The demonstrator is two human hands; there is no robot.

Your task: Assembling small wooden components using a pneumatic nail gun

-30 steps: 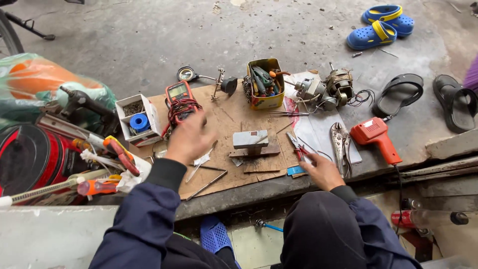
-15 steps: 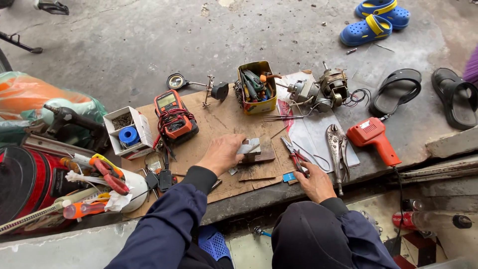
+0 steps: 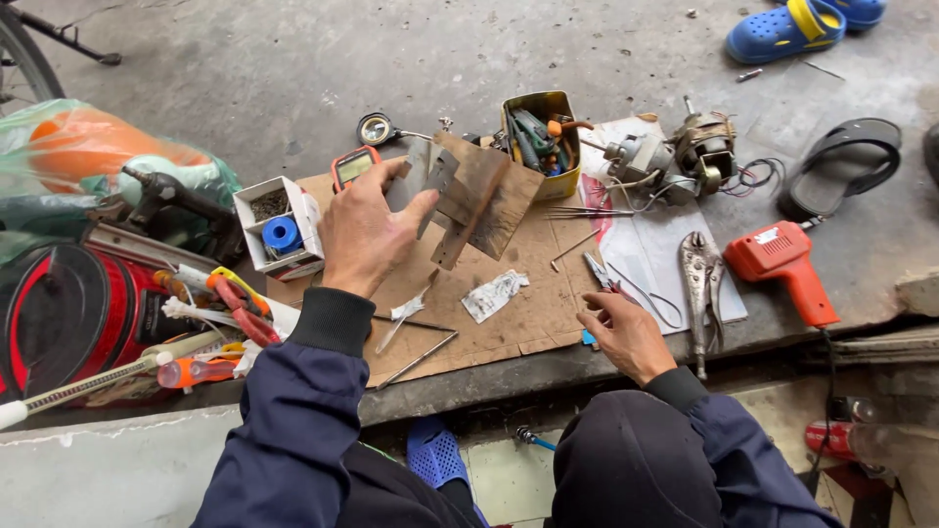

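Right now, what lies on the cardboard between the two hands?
In the head view, a crumpled white paper scrap lies on the cardboard between the left hand and the right hand.

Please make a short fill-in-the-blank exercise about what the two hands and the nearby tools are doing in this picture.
1. The left hand lifts a wooden block above the sheet of ____.
2. The right hand rests near small pliers with ____ handles.
3. The yellow tin is full of ____.
4. The soldering gun at the right is ____ in colour.

Missing words: cardboard; red; tools; orange
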